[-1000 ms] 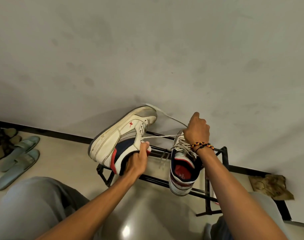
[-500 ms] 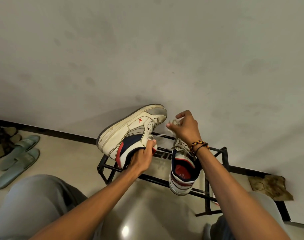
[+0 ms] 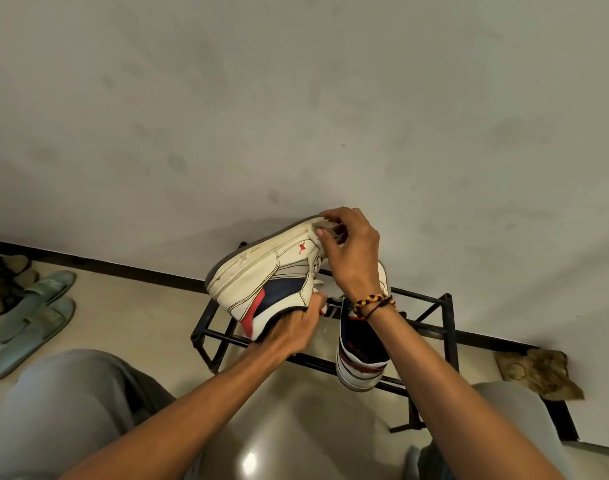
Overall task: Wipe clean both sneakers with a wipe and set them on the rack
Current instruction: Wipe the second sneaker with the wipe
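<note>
The left hand [image 3: 296, 327] holds one sneaker [image 3: 265, 278] up in the air, above the left end of the black metal rack [image 3: 448, 327]. The fingers of this hand are curled around the back opening of the shoe, near the heel. The shoe is tipped on its side, with its toe pointing up toward the wall [image 3: 296, 98]. It is white with a dark blue patch, a red stripe and a small red mark on its side. The right hand [image 3: 351, 251] is at the toe end of this shoe. Its fingers are bent and pinch something pale there, but it is too small to tell if it is a wipe or a lace. A braided band [image 3: 372, 303] in yellow, red and black goes around the right wrist. The second sneaker [image 3: 361, 362] sits on the rack, just to the right of the held shoe. Its heel points toward the person, and part of it is hidden behind the right arm. The rack stands on the shiny pale floor [image 3: 129, 313], right up against the wall. Far off on the left, a pair of green slippers [image 3: 29, 320] lies on the floor. On the right, by the wall, lies a crumpled brown thing [image 3: 538, 372]. The person's knees in grey trousers [image 3: 71, 417] show at the bottom on both sides.
</note>
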